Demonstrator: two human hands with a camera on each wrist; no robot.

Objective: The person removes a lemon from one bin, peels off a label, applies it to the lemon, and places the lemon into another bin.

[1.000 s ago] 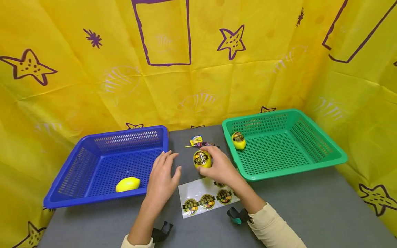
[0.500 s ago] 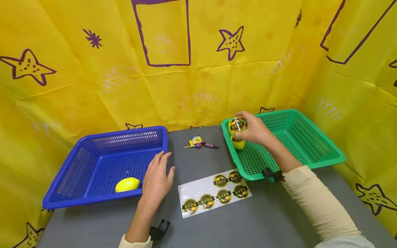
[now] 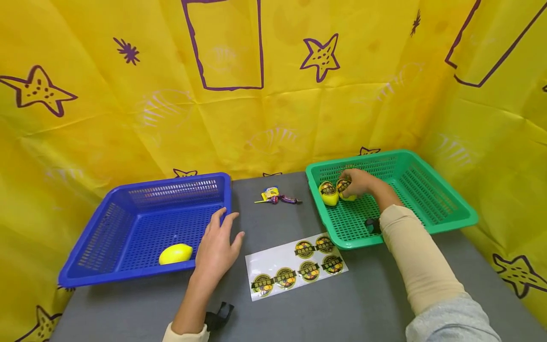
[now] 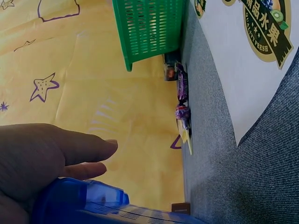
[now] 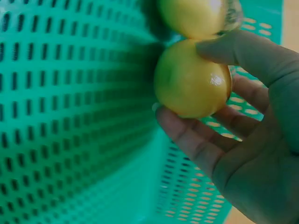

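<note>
Right hand (image 3: 358, 183) around basket (image 3: 427, 223) lemon (image 3: 344, 189)

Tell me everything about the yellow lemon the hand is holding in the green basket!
The lemon is a smooth, shiny yellow oval that looks like plastic, with a round dark sticker on it. The right hand grips it, thumb on one side and fingers curled under the other. It sits low inside the green basket, pressed against a second stickered lemon beside it.

A grey table (image 3: 376, 304) is enclosed at the back and on both sides by a creased yellow cloth (image 3: 273, 114), printed with purple stars and outlines, evenly lit.
</note>
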